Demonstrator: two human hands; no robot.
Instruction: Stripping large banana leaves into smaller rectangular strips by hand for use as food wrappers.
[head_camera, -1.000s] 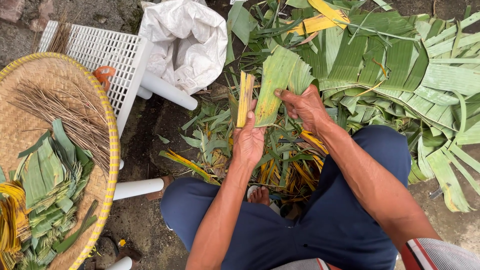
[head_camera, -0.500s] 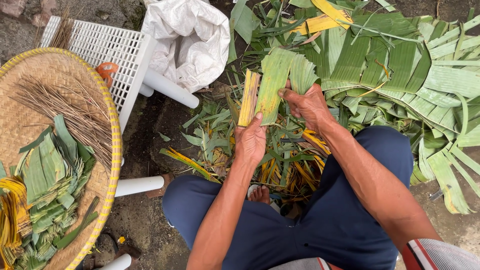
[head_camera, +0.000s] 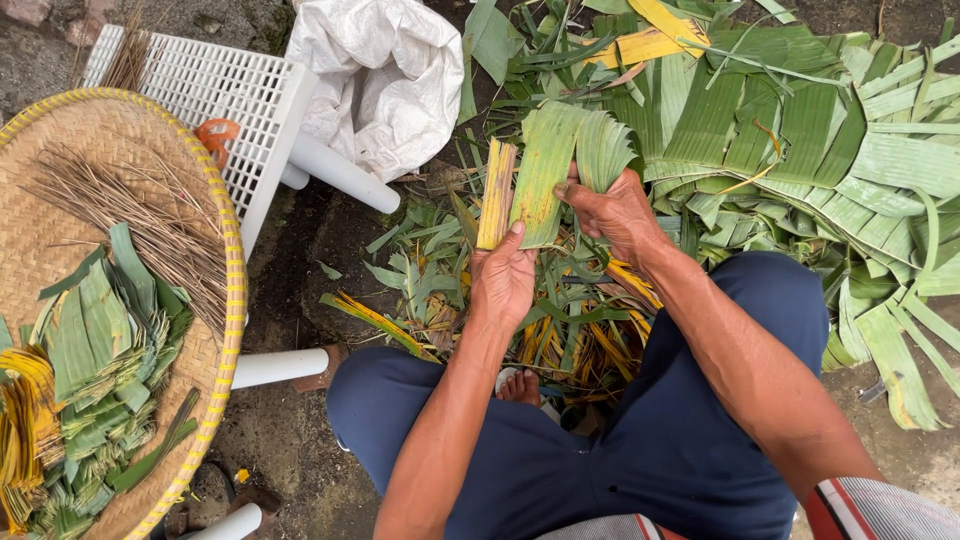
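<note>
1. Far left, a woven tray (head_camera: 215, 215) holds cut green pieces and dry sticks.
2. The left hand (head_camera: 503, 280) pinches the near end of a banana leaf strip (head_camera: 545, 170); thumb on top, fingers (head_camera: 515, 238) closed around it.
3. The strip's long axis runs away from the person, near to far, slightly tilted right.
4. The right hand (head_camera: 620, 210) grips its right edge higher up, fingers closed; both hands touch it.
5. Right, a leaf pile (head_camera: 820, 140) covers the ground.
</note>
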